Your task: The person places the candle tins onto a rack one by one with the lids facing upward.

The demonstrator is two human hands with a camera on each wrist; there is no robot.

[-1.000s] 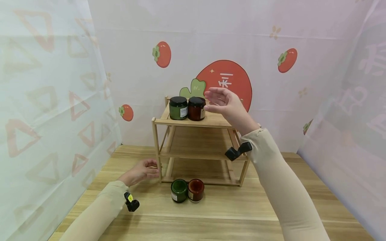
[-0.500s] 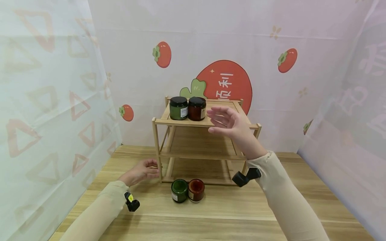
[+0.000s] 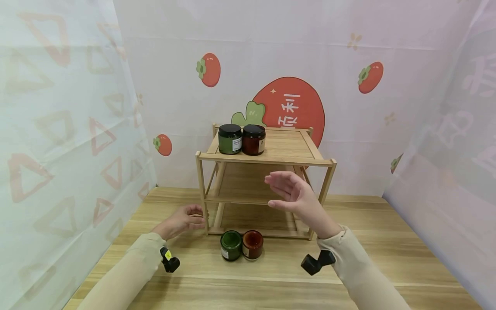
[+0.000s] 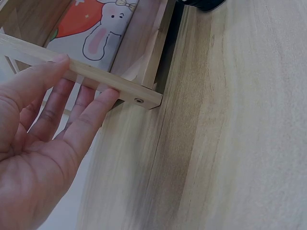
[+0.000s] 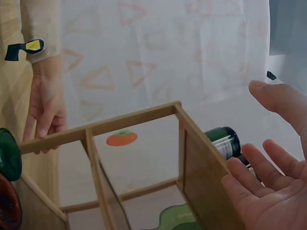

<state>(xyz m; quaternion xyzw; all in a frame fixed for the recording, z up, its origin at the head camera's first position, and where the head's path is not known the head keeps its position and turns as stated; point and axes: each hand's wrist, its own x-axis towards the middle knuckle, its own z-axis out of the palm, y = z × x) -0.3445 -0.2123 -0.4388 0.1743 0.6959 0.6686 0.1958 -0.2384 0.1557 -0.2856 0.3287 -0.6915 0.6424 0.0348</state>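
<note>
A three-tier wooden shelf rack point(image 3: 290, 144) stands on the table. My left hand point(image 3: 180, 221) holds its front left post point(image 4: 103, 82), thumb on one side and fingers on the other. My right hand point(image 3: 296, 200) hovers before the middle tier, fingers extended and apart from the thumb, holding nothing. On the top tier, at the left, a green glass jar point(image 3: 229, 142) and a brown-red glass jar point(image 3: 253, 143) stand side by side with black lids up. Another green jar point(image 3: 230, 245) and red-brown jar point(image 3: 252, 244) sit before the rack, glass ends facing up.
The wooden table point(image 3: 217, 288) extends around the rack. Printed cloth walls point(image 3: 174, 86) enclose it at the back and both sides. A black wrist camera point(image 3: 317, 261) sits on the right sleeve, another point(image 3: 169, 259) on the left.
My right hand has come down from beside the brown-red jar on the top tier to before the middle tier. The left hand and all the jars have stayed in place.
</note>
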